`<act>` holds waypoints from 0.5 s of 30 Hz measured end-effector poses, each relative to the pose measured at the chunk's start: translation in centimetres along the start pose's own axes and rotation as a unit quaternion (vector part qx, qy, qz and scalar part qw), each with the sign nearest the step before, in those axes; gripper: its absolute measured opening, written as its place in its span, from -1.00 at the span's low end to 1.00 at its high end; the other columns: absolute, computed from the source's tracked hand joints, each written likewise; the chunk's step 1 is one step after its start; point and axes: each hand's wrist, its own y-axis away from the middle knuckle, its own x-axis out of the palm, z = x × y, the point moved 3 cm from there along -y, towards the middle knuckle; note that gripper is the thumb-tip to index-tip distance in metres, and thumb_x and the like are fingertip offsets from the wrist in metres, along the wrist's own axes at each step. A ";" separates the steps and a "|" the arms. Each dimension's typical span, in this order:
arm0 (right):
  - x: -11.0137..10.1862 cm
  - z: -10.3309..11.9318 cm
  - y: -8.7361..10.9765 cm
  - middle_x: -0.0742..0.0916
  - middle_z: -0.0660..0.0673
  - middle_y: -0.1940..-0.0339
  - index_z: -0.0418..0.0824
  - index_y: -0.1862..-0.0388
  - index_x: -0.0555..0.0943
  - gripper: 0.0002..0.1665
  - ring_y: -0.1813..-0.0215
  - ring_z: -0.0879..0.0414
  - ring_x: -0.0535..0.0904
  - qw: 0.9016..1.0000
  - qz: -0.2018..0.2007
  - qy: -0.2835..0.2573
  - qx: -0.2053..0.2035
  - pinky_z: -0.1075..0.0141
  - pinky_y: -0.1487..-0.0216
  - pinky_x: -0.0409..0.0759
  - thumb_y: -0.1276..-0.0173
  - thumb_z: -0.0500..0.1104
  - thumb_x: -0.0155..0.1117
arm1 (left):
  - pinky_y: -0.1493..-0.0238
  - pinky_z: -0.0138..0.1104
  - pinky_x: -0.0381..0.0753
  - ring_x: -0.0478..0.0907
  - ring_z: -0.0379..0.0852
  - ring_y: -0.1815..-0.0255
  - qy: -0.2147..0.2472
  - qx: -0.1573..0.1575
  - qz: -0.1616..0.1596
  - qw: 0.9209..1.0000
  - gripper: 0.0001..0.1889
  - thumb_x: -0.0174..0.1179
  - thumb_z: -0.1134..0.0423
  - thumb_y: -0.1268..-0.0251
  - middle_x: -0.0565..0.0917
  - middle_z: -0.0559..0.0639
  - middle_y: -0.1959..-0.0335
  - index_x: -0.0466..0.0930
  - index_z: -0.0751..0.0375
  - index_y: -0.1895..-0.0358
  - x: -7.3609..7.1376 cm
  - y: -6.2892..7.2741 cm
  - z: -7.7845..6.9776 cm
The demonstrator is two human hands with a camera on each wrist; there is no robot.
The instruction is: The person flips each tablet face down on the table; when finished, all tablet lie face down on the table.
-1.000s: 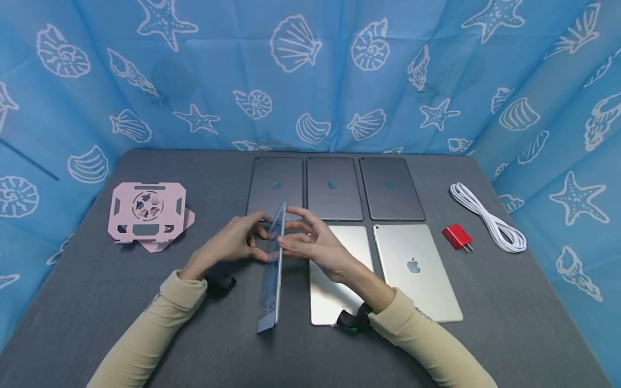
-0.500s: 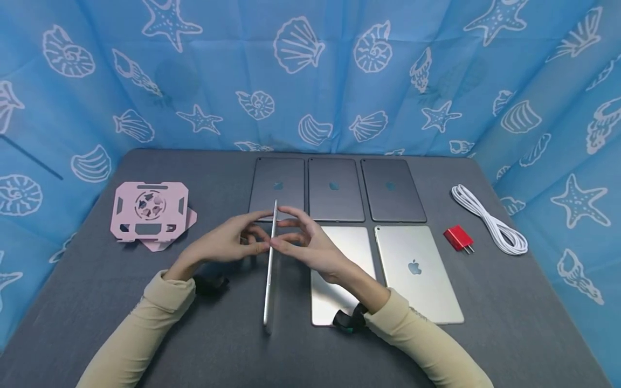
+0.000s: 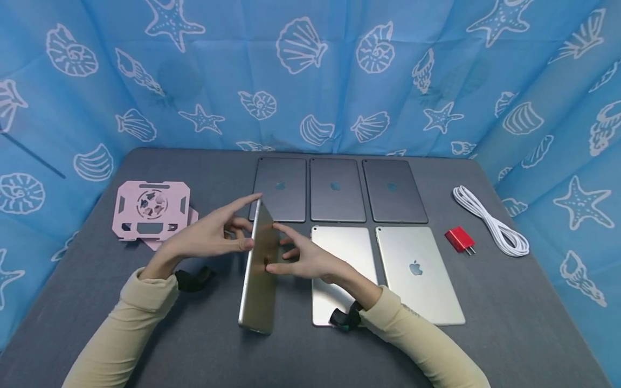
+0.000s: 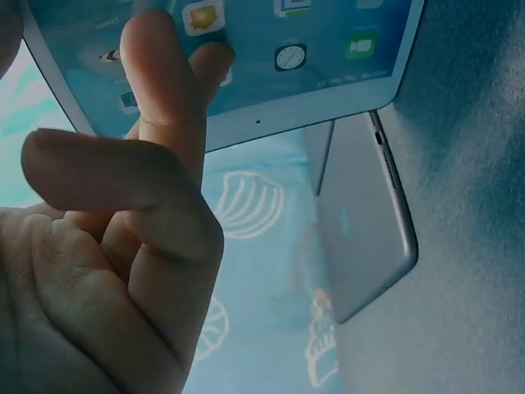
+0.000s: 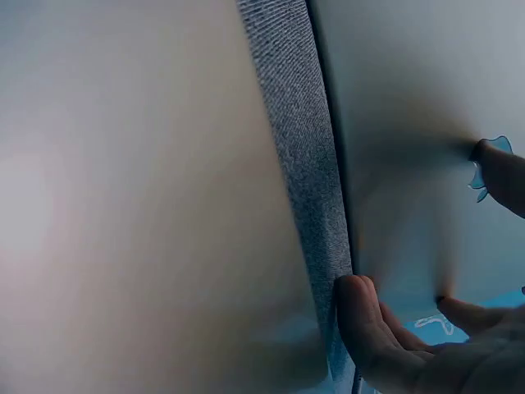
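Observation:
A silver tablet point(image 3: 257, 280) stands on edge between my hands in the head view, its back turned right and its lit screen point(image 4: 291, 57) turned left. On the screen side my left hand point(image 3: 206, 231) holds it, thumb at the long edge and index finger at the top corner; other fingers bend in front of the screen. Across from it, my right hand point(image 3: 312, 258) touches the back with thumb and index fingertips. The right wrist view shows that thumb point(image 5: 500, 176) at the logo and another finger point(image 5: 357, 304) near the tablet's edge.
Two silver tablets point(image 3: 339, 253) lie face down on the right, below a row of dark grey tablets point(image 3: 283, 172). Farther right are a red charger plug point(image 3: 458, 238) and a coiled white cable point(image 3: 480, 210). A pink stand point(image 3: 127, 202) lies left on the grey table point(image 3: 310, 361).
The tablet has turned from slightly showing its screen, through edge-on, to showing its back. Both hands have shifted left with it, and the left index finger has straightened toward the top corner.

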 end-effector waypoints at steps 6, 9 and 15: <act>0.4 0.1 0.0 0.30 -0.32 -0.58 0.07 -0.72 -0.08 0.13 -0.49 -0.27 0.40 0.996 0.010 0.078 -0.032 -0.14 -0.39 0.48 -0.39 -0.11 0.43 | 0.17 -0.25 0.67 0.73 0.03 0.23 0.044 0.004 0.020 0.999 -0.02 0.35 0.24 -0.37 0.79 0.17 0.02 -0.14 0.05 -0.68 -0.8 0.5 0.6; 0.6 0.2 -0.1 0.42 -0.34 -0.50 -0.04 -0.72 -0.03 0.11 -0.44 -0.24 0.44 0.987 -0.009 0.146 -0.070 -0.13 -0.35 0.51 -0.39 -0.06 0.43 | 0.21 -0.25 0.66 0.73 0.12 0.29 0.077 -0.001 0.030 0.997 -0.03 0.36 0.31 -0.34 0.81 0.15 0.10 -0.12 0.10 -0.66 -1.2 0.7 1.0; 0.7 0.2 -0.3 0.50 -0.31 -0.45 -0.11 -0.67 0.14 0.05 -0.44 -0.22 0.43 0.968 -0.044 0.220 -0.109 -0.17 -0.36 0.45 -0.34 -0.01 0.47 | 0.23 -0.25 0.65 0.73 0.05 0.38 0.117 -0.004 0.041 0.992 -0.03 0.37 0.39 -0.30 0.82 -0.02 0.19 -0.10 0.20 -0.64 -2.0 1.3 2.2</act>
